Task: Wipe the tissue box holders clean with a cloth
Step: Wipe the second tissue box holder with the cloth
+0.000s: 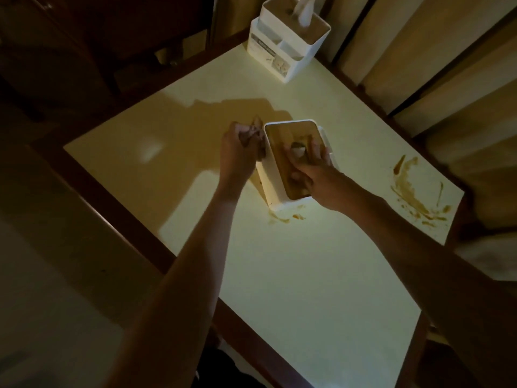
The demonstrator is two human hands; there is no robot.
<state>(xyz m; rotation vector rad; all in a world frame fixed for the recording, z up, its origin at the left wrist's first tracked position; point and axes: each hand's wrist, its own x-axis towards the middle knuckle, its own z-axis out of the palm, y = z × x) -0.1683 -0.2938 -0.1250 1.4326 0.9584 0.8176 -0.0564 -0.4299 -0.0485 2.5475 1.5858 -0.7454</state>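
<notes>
A white tissue box holder [272,189] with a brown wooden lid stands in the middle of the pale table. My right hand [307,166] lies over the lid, its fingers curled round the holder's top and right side. My left hand [240,152] grips a dark crumpled cloth [253,133] against the holder's upper left side. A second white tissue box holder [288,43], with a tissue sticking out of its top and side compartments, stands at the table's far edge.
Brown smears [414,191] streak the table [307,275] near its right edge, and smaller ones [285,218] lie just in front of the held holder. Dark wooden trim frames the table. Pale panels rise at the right.
</notes>
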